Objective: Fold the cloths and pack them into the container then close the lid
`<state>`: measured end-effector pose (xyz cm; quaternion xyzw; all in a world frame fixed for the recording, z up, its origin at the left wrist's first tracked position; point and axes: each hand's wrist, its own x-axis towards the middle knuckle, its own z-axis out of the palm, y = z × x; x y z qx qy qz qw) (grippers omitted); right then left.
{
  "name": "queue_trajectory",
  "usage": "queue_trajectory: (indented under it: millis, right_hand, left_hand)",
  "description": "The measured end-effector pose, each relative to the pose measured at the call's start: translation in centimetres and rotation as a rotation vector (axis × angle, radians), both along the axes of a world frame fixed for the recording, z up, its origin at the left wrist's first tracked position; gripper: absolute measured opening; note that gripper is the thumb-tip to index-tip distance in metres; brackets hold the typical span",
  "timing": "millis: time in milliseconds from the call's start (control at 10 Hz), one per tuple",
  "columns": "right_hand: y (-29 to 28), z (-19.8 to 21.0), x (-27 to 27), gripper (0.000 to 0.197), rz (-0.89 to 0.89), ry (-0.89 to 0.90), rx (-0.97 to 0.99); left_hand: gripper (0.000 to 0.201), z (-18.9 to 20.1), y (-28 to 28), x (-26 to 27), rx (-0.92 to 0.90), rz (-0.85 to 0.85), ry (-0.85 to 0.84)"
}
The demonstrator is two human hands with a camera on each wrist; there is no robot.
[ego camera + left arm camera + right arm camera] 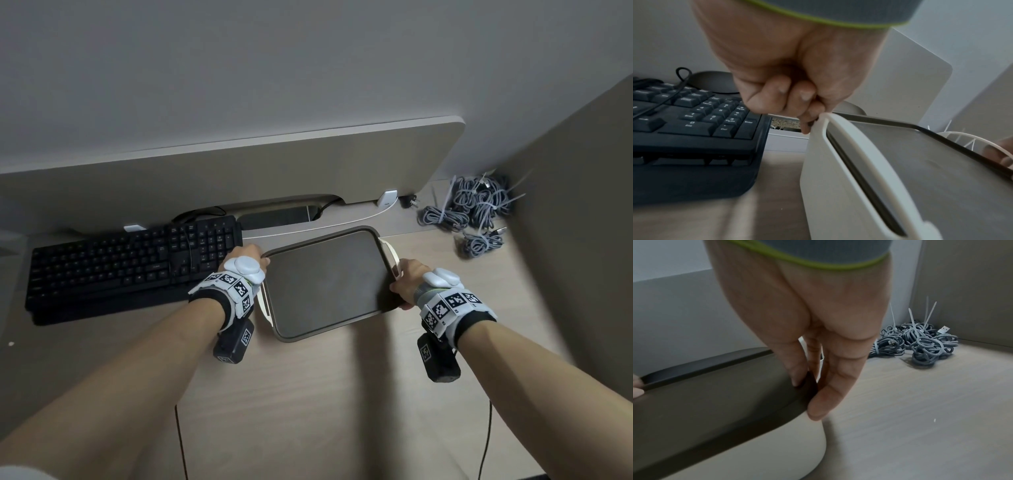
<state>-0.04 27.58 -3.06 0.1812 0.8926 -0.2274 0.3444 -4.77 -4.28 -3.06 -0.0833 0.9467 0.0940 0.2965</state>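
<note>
**Both hands on the lidded container, lid seated**

The container (269, 308), a cream plastic box with rounded corners, stands at the centre of the head view on the pale wood-grain desk (342, 394). Its flat, dark grey-brown lid (325, 284) lies across the whole top. No cloths show anywhere, so whether any are inside cannot be told.

The left hand (245, 262) is at the box's far-left corner. In the left wrist view its fingers (803, 95) are curled tight, the tips hooked at the end of the cream side handle (859, 154) where it meets the lid's raised rim. The right hand (409, 279) sits at the lid's right edge, lower right of the box. Its fingers (830, 386) are fairly straight and close together, with the thumb on top of the lid, pinching the rim between them.

The lid looks like a thin, stiff moulded sheet with a matte, faintly scuffed face and a low lip all round. It should handle as light and rigid, and its smooth surface could slip under a flat press, so the rim and corners look like the surest places to hold. The box walls are smooth and glossy, probably slick. The arched handles on the two short sides seem the natural hold for shifting the whole thing.

A black keyboard (133, 263) lies just beside the box at left. Bundles of braided grey cables (479, 209), cinched with white zip ties, sit well apart at upper right.
</note>
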Motion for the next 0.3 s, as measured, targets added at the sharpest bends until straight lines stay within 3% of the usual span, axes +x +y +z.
queue_trajectory:
  millis: [100,200,300]
  right_hand:
    - [-0.3,0.4,0.0,0.017,-0.001,-0.023,0.042]
    - [-0.1,0.4,0.9,0.029,0.098,0.002,0.291]
    - [-0.6,2.5,1.3,0.047,0.138,0.139,0.325]
  left_hand:
    - [0.032,0.7,0.3,0.7,0.007,0.020,0.016]
    - [0.040,0.7,0.5,2.4,0.040,0.052,0.075]
    - [0.048,2.8,0.4,3.7,0.014,0.080,0.150]
